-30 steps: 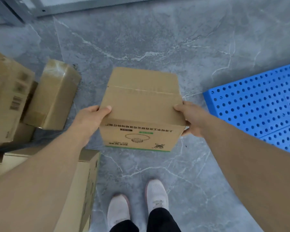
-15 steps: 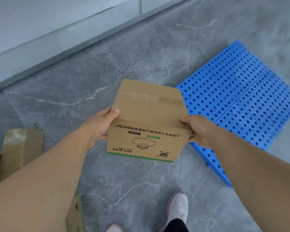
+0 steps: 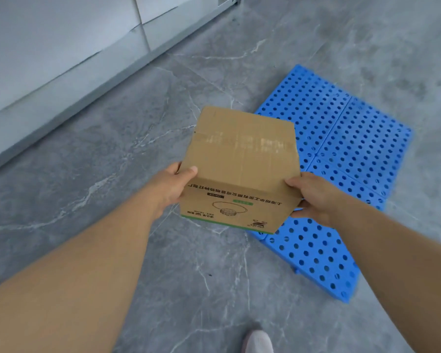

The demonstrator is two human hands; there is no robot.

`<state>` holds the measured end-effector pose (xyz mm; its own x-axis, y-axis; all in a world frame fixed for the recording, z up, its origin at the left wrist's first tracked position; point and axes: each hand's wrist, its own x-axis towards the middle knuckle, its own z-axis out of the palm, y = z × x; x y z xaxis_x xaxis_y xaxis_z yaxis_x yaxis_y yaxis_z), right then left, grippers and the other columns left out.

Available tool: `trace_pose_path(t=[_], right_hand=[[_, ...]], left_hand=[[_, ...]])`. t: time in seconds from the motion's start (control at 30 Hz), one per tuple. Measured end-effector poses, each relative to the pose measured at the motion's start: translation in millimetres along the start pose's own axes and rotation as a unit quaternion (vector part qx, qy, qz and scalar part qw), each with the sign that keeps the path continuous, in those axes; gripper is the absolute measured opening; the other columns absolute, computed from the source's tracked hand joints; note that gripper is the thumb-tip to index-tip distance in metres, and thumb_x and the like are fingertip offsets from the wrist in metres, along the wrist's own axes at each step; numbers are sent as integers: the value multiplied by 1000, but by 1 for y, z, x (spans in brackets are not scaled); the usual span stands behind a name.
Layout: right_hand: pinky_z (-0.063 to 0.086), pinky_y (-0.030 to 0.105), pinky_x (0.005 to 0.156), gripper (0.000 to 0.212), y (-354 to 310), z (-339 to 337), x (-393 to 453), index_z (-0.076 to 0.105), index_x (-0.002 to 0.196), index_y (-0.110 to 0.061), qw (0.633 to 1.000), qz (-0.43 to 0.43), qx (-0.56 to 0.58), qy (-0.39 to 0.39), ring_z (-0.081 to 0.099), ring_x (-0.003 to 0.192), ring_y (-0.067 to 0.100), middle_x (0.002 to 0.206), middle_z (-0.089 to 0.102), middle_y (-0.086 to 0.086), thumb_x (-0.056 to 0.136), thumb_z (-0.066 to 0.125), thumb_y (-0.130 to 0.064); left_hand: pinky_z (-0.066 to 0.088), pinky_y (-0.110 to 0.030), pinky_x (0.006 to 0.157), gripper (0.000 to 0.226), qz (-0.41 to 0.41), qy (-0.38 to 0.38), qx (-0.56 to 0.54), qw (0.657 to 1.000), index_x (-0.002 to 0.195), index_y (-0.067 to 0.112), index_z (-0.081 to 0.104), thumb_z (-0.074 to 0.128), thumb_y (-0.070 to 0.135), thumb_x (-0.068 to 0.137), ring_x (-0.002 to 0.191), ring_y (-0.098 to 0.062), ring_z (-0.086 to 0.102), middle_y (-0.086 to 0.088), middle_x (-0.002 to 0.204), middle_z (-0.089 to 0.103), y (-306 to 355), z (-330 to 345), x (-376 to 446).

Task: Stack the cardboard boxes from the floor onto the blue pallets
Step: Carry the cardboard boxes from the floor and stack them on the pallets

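**Box in the air, pallets just off to the right**

Far left is a pale grey wall (image 3: 49, 47) with a baseboard strip running diagonally, and then it's all grey marble-look floor (image 3: 112, 161) with white veins.

Moving in, the left hand (image 3: 172, 189) grips the left side of a cardboard box (image 3: 242, 159), thumb hooked over the top edge near the corner, rest of the fingers hidden behind the side. The box is off the floor, carried between both hands, taped seam across the top, and the near face shows upside-down print with a round lamp-looking drawing and a green stripe along its lower edge.

The right hand (image 3: 313, 197) clamps the opposite side, thumb on top, fingers curled under the lower right corner.

Right of that are the blue pallets (image 3: 354, 138), perforated panels lying flat on the floor and joined edge to edge. The box's right part overlaps them from this angle.

Bottom edge, a bit of a white shoe (image 3: 259, 341).
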<state>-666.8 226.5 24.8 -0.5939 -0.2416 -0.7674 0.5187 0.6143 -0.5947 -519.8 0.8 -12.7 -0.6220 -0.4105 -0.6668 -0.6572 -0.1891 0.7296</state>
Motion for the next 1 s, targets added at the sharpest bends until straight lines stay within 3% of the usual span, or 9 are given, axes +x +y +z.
trace_pose_path(t=[0.07,0.13,0.33,0.4,0.5,0.67,0.9,1.0], right_hand=[[47,41,79,20,4,-6,13,49,117,-19,1000,-15,6,20,60,91,21,104,58,2,98,46,-24],[46,42,79,21,12,-7,27,47,119,-20,999,-26,25,40,59,94,22,107,58,1,98,45,-24],[47,46,87,38,48,-1,65,41,134,-18,990,-49,82,107,55,110,28,126,53,3,98,46,-26],[48,45,84,39,59,3,77,40,136,-18,985,-57,104,127,55,109,27,126,53,3,98,46,-26],[46,41,76,38,74,12,93,40,135,-20,978,-65,134,147,56,101,25,119,54,2,97,46,-26],[48,41,80,40,97,39,112,38,136,-20,972,-84,136,170,53,102,23,118,51,-1,97,46,-27],[50,41,84,34,103,49,114,43,130,-19,969,-89,119,197,54,98,21,113,53,-1,96,45,-24],[50,40,77,31,104,49,110,43,126,-20,971,-78,108,199,53,97,22,109,52,-2,95,45,-25]], left_hand=[[40,-41,104,21,11,-13,19,1000,112,29,54,50,38,93,109,-22,56,-1,114,62,0,8,21],[39,-36,103,24,28,-27,33,999,116,29,52,47,37,95,109,-19,55,-1,118,61,2,15,42],[41,-21,78,53,47,-82,67,993,145,25,26,45,32,96,83,-5,54,9,112,54,13,35,96],[42,-19,75,55,53,-92,74,992,147,25,22,45,31,97,81,-5,53,2,126,51,14,43,110],[41,-27,88,60,56,-89,90,990,148,27,16,46,30,96,95,-14,55,-3,145,38,11,49,127],[41,-30,85,54,61,-88,115,988,146,29,24,45,26,97,76,-10,53,-6,145,40,-3,43,144],[42,-27,84,47,78,-83,122,986,144,28,31,43,26,98,76,-7,52,-6,143,42,-22,36,147],[41,-32,91,48,81,-77,130,985,144,29,30,43,27,98,80,-11,53,-6,143,42,-25,37,144]])
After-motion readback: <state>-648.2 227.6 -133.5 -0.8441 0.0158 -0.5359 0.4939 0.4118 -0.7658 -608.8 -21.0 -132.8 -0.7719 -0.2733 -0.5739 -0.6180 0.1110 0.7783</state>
